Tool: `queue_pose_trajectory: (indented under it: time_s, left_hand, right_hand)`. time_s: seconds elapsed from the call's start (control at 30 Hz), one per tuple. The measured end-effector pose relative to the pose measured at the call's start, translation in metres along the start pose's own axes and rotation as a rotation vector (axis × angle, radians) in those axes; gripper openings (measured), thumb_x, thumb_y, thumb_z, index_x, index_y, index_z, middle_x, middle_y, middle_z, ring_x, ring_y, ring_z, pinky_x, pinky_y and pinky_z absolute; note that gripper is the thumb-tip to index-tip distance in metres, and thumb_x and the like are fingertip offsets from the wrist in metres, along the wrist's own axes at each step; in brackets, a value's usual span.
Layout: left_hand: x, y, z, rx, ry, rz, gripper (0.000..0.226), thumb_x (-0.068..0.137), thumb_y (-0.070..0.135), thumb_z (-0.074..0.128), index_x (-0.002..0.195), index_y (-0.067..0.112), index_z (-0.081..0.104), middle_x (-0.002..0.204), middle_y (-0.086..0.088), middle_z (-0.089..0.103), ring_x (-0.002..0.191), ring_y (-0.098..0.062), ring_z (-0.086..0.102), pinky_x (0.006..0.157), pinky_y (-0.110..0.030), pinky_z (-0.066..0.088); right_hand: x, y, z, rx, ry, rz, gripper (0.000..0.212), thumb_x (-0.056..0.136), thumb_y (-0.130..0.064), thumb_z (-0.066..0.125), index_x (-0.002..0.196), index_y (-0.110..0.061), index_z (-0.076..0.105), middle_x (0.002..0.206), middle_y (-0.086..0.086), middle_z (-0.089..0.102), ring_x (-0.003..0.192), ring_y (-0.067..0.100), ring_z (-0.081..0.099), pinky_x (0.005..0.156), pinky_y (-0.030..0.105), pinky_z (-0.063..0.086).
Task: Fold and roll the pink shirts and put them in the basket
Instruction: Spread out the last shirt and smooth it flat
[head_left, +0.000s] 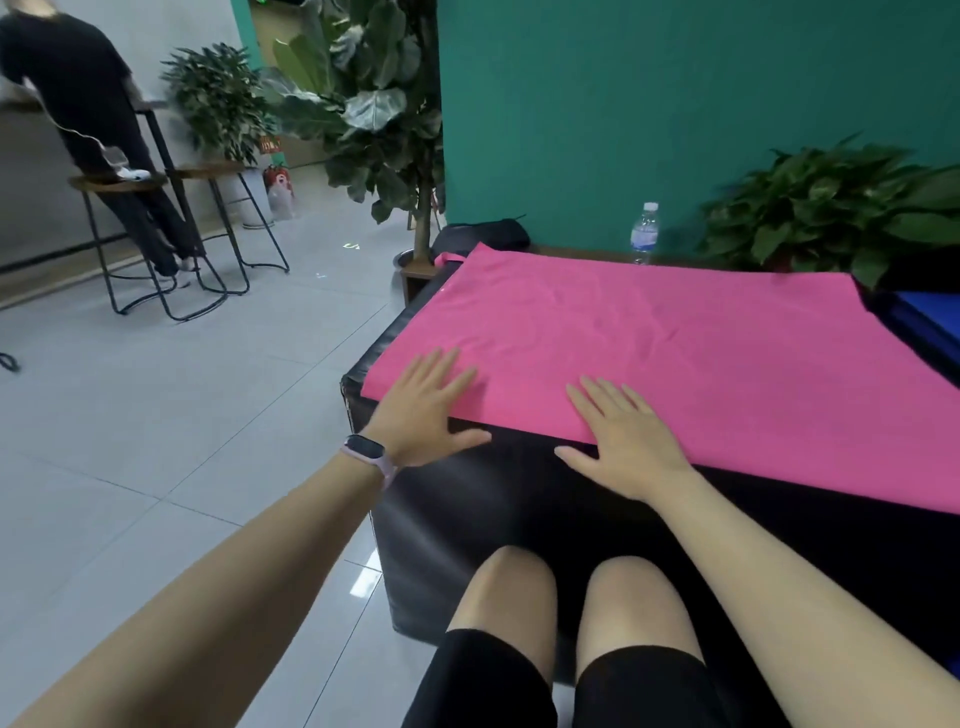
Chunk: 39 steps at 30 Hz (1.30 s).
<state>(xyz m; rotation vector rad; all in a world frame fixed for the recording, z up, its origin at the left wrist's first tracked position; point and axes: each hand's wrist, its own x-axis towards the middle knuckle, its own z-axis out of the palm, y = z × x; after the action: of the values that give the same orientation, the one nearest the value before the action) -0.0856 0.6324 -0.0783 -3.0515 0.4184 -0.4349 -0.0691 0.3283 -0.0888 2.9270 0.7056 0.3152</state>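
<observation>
A pink shirt lies folded into a flat rectangle across the black padded bench. My left hand lies flat with spread fingers on the shirt's near left corner. My right hand lies flat, palm down, on the shirt's near edge a little to the right. Neither hand grips the cloth. No basket is in view.
A water bottle stands at the bench's far edge by the green wall. A potted plant sits at the far right, above something blue. A dark bag lies at the far left corner. A person stands by stools at the left.
</observation>
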Motion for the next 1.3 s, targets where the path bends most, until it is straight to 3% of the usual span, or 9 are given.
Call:
queue_pose_trajectory:
  time_s: [0.17,0.37,0.47,0.67,0.77,0.87,0.93,1.1,1.3]
  left_hand:
    - [0.017,0.023,0.008,-0.036,0.113,0.284,0.055,0.085,0.024,0.055,0.139,0.015,0.052,0.140,-0.006,0.054,0.127,-0.029,0.051,0.106,-0.041,0.041]
    - [0.007,0.005,0.025,0.045,0.365,0.335,0.050,0.069,-0.006,0.059,0.116,0.007,0.065,0.117,-0.009,0.065,0.103,-0.031,0.062,0.085,-0.040,0.051]
    - [0.002,-0.017,0.023,-0.009,0.433,0.195,0.039,0.074,-0.003,0.055,0.109,0.008,0.069,0.108,-0.007,0.069,0.094,-0.033,0.065,0.079,-0.042,0.051]
    - [-0.014,-0.055,0.016,-0.068,0.437,0.092,0.040,0.079,0.000,0.047,0.109,0.009,0.071,0.109,-0.007,0.070,0.098,-0.033,0.065,0.084,-0.044,0.049]
    - [-0.020,-0.073,0.016,-0.231,0.443,0.047,0.035,0.091,0.001,0.047,0.113,0.008,0.073,0.110,-0.008,0.073,0.099,-0.031,0.066,0.088,-0.042,0.051]
    - [-0.019,-0.081,0.009,-0.575,0.542,-0.171,0.014,0.096,0.010,0.065,0.105,0.015,0.075,0.095,0.002,0.074,0.084,-0.009,0.067,0.080,-0.020,0.049]
    - [-0.010,-0.084,0.001,-0.743,0.583,-0.273,0.007,0.092,0.017,0.072,0.095,0.023,0.074,0.086,0.011,0.072,0.079,0.002,0.064,0.075,-0.011,0.047]
    - [0.031,-0.082,-0.023,-1.120,0.650,-0.434,0.008,0.085,0.032,0.076,0.084,0.024,0.073,0.077,0.011,0.074,0.072,-0.001,0.067,0.067,-0.011,0.049]
    - [0.103,-0.093,-0.020,-1.299,0.670,-0.636,0.019,0.086,0.042,0.072,0.085,0.023,0.071,0.079,0.007,0.069,0.076,-0.007,0.061,0.072,-0.025,0.052]
  right_hand:
    - [-0.005,0.002,0.008,-0.065,0.043,-0.027,0.072,0.106,-0.049,0.036,0.162,-0.028,-0.004,0.170,-0.001,0.008,0.156,0.017,0.009,0.127,0.035,0.009]
    - [-0.021,0.007,0.011,-0.053,0.099,-0.022,0.082,0.100,-0.008,0.043,0.161,-0.029,-0.008,0.170,0.003,0.006,0.156,0.020,0.010,0.127,0.037,0.011]
    - [-0.035,0.022,0.012,-0.057,0.133,0.025,0.094,0.087,0.004,0.045,0.161,-0.025,-0.005,0.169,0.006,0.010,0.155,0.021,0.016,0.126,0.035,0.009]
    - [-0.063,0.053,0.008,-0.105,0.173,0.061,0.091,0.068,0.013,0.065,0.153,-0.007,0.039,0.155,0.014,0.043,0.140,0.027,0.048,0.117,0.038,0.028]
    - [-0.067,0.063,0.002,-0.046,0.175,0.109,0.071,0.080,0.011,0.063,0.148,-0.003,0.048,0.153,0.014,0.047,0.139,0.030,0.049,0.116,0.041,0.035]
    - [-0.064,0.069,-0.013,0.004,0.260,0.178,0.036,0.079,0.012,0.066,0.114,0.002,0.065,0.113,0.018,0.064,0.104,0.041,0.064,0.082,0.052,0.055]
    - [-0.057,0.076,-0.028,-0.011,0.340,0.209,0.018,0.080,0.010,0.065,0.093,-0.002,0.060,0.089,0.013,0.056,0.081,0.038,0.058,0.065,0.049,0.049]
    - [-0.030,0.098,-0.059,0.045,0.454,0.271,0.004,0.090,-0.002,0.065,0.093,0.000,0.063,0.085,0.012,0.057,0.079,0.039,0.057,0.067,0.049,0.046]
    - [0.021,0.139,-0.075,0.169,0.473,0.379,0.021,0.104,-0.023,0.050,0.095,-0.010,0.063,0.085,0.001,0.054,0.079,0.029,0.055,0.064,0.038,0.039]
